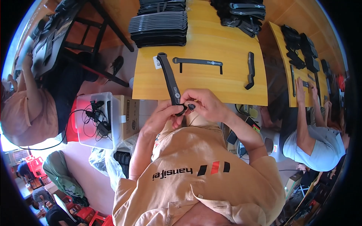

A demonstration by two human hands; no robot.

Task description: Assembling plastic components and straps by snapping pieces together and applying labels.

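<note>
Just beyond the table's near edge, my left hand is closed round the lower end of a dark grey strap with a printed patch. The strap slants up and away over the table, and a small white tag shows beside its far end. Thumb and fingers of my right hand pinch a small black piece right beside that lower end; whether it is joined to the strap I cannot tell. Flat on the table lies a similar grey strap with two short black tabs pointing toward me.
The yellow wooden table also carries a curved grey strap at right and stacked straps at far left. More straps lie far right. A clear bin of cables stands left. Other people work at both sides.
</note>
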